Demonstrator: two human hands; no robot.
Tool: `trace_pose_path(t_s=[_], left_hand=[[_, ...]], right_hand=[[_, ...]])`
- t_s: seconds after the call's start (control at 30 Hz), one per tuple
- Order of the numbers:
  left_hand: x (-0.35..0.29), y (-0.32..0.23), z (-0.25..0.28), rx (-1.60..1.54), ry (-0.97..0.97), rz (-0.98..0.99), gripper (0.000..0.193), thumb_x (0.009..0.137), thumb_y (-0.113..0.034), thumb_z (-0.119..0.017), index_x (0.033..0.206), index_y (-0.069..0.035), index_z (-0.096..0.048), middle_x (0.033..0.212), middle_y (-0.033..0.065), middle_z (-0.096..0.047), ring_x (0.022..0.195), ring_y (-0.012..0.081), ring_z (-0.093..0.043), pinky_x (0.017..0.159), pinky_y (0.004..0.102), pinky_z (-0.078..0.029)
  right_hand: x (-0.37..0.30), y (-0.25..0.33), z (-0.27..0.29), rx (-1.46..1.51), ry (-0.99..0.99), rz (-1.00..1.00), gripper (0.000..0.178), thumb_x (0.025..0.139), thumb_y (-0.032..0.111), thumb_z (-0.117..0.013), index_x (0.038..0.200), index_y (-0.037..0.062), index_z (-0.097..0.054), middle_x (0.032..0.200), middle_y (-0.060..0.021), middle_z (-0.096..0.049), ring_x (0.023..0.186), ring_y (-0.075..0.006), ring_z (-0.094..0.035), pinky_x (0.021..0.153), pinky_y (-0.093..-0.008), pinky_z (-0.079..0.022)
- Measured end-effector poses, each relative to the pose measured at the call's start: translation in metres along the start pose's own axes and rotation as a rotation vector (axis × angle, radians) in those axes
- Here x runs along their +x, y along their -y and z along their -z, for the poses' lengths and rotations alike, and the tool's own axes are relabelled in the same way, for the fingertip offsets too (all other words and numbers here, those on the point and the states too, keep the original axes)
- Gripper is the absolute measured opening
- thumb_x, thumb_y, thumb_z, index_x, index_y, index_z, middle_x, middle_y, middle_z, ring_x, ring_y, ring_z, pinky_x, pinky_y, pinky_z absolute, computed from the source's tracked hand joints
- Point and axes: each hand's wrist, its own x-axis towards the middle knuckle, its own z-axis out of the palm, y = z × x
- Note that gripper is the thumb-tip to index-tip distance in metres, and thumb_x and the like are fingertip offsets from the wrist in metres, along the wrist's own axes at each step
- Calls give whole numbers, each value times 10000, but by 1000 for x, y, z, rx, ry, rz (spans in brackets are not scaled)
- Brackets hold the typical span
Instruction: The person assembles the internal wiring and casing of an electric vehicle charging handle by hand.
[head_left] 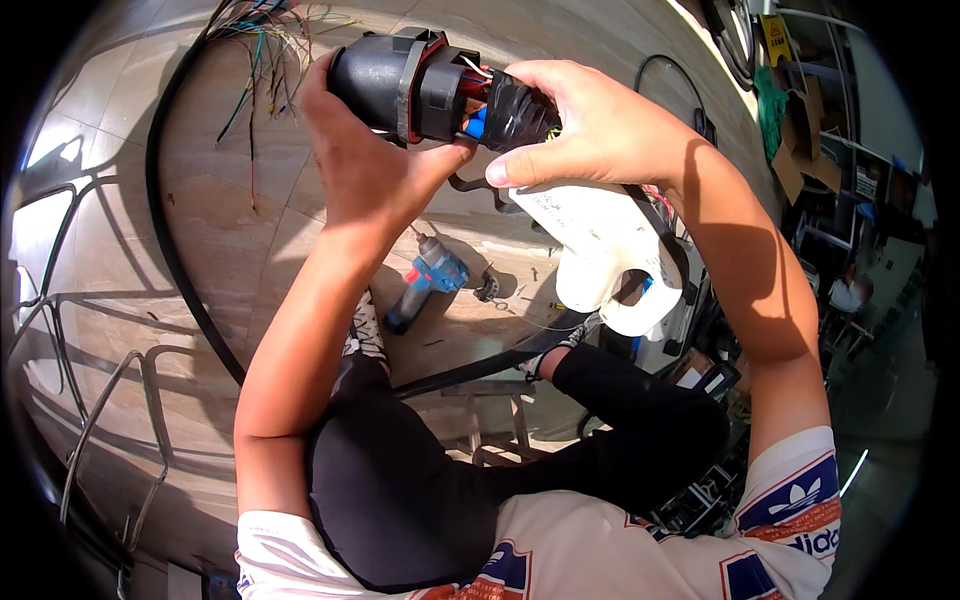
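Observation:
Up in front of me is a large black round connector [375, 85] with a grey ring round its middle. My left hand [365, 180] is wrapped about its left end, thumb stretched along the underside. Coloured wires [476, 100], some red, blue and orange, come out of its right end into a bundle wound with black tape [518, 112]. My right hand [600, 130] grips this taped bundle between thumb and fingers. Below that hand hangs a white plastic shell [590, 235] with a round opening; what holds it up is hidden.
A blue and black cordless drill [430, 275] lies on the tiled floor [240, 200], beside a small dark part [487, 285]. Thick black cable [160, 200] curves down the left, near loose coloured wires [260, 60]. Metal chair frames [110, 390] stand at the left, cardboard [800, 140] at right.

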Motion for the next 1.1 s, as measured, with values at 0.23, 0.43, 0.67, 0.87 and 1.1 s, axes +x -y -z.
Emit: trace_pose_path(t_s=[0.23,0.43,0.67,0.87,1.1], left_hand=[[23,-14,16,21,-142,-304,1108,458,-185,-943,1360,30,-338,1237,204,-472,1106,355,-546,947,416,-462],[35,-38,24,188,-106,-348,1041,492,-181,-942,1350,-3,-381,1203,159,-507,1075,295,-601,886,356,-537],[39,-51,26,287,-72,-402,966,515,-197,-933,1323,11,-446,1193,163,-526,1063,303,-604,866,358,-535],[46,-54,32,367,33,-456,948,531,-213,-928,1323,7,-455,1170,167,-552,1028,313,-623,850,365,-535],[62,-50,41,380,178,-435,917,538,-188,-905,1334,-58,-468,1156,145,-582,1017,300,-640,861,372,-538]], right_hand=[[3,33,11,126,86,-53,712,666,203,-858,1242,-61,-532,1035,-158,-660,854,-194,-676,716,-323,-583],[7,5,-4,-222,-346,406,835,637,208,-829,1352,-25,-467,980,-205,-698,837,-299,-718,767,-376,-590],[0,15,-2,-379,-310,285,580,646,148,-780,1134,-51,-538,879,-239,-690,835,-373,-705,752,-421,-573],[7,10,-14,-310,-358,279,451,660,103,-752,1027,-81,-566,824,-253,-686,807,-382,-708,709,-423,-574],[13,3,-30,-271,-472,315,324,629,133,-725,856,-82,-636,677,-249,-658,664,-368,-701,632,-406,-574]])
